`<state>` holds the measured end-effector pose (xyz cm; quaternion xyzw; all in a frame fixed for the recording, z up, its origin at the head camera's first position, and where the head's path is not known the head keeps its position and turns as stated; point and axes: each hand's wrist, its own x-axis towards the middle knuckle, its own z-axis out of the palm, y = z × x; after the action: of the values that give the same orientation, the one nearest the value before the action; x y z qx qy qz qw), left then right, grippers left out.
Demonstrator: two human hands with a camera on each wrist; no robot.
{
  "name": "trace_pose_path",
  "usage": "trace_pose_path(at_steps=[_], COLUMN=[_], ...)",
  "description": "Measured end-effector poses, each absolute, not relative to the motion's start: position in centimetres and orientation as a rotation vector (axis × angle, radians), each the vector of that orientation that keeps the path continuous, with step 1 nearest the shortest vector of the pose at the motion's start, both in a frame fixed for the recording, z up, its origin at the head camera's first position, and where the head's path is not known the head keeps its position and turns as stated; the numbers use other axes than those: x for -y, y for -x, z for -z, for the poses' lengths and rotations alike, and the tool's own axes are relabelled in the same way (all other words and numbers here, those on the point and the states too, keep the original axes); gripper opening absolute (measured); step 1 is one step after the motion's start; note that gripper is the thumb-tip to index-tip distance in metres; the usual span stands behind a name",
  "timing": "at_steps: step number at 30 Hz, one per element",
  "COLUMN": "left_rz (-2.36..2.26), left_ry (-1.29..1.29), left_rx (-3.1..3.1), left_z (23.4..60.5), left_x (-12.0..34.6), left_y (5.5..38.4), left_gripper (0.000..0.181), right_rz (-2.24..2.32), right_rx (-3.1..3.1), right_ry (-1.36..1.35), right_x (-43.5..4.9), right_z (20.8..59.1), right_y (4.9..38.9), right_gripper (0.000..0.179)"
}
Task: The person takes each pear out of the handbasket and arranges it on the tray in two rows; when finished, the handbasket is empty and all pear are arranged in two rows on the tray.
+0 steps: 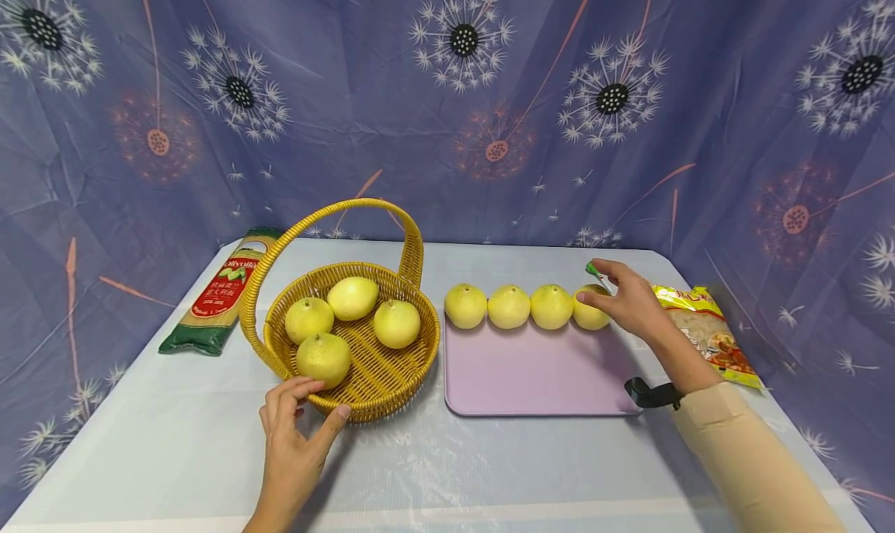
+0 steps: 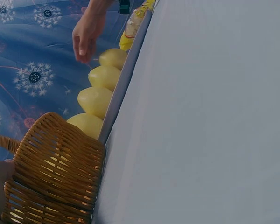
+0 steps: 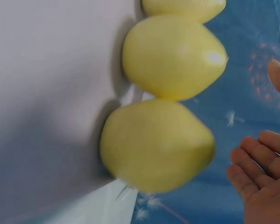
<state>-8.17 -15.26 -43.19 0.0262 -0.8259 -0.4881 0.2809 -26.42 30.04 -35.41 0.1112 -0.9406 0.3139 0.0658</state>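
Observation:
Several pale yellow pomelos, one of them the pomelo nearest my left hand, sit in a wicker basket with a tall hoop handle. My left hand touches the basket's near left side with its fingers and thumb spread. More pomelos stand in a row along the far edge of a lilac tray. Over the rightmost pomelo is my right hand, apart from it in the right wrist view, fingers extended, palm bare. In the head view a small green thing shows by its fingertips; I cannot tell what.
A red and green spaghetti packet lies left of the basket. Right of the tray, partly behind my right forearm, is a yellow food packet. A purple dandelion-print cloth hangs behind the white table.

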Motion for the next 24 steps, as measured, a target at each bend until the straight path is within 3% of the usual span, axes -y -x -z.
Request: trace_pose_path(at_steps=[24], left_rz=[1.307], left_ry=[-0.041], left_rx=[2.193], left_z=[43.2], left_x=[15.3], left_y=[8.1], left_gripper=[0.045], right_rz=[-1.001], right_rx=[2.754], right_ry=[-0.626], right_x=[-21.8], right_z=[33.2], right_y=[24.4], right_gripper=[0.075])
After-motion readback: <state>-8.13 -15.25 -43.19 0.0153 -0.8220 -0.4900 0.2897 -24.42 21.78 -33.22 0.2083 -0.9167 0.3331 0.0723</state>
